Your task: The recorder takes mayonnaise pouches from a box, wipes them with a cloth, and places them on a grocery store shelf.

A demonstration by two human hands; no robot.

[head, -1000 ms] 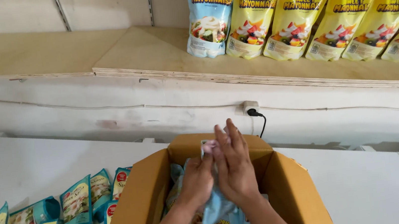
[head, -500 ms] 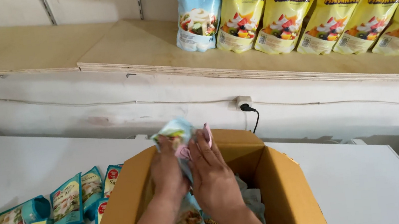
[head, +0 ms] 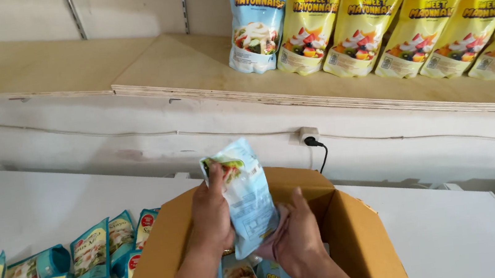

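Now the light-blue pouch (head: 243, 196) is up out of the cardboard box (head: 357, 232), where a second ago both hands were down inside. Left hand (head: 211, 214) fingers clamp its edge; right hand (head: 296, 239) cups below, with more pouches underneath.

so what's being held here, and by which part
A light blue pouch, lifted above the cardboard box: left hand grips its left edge, right hand its lower right corner.
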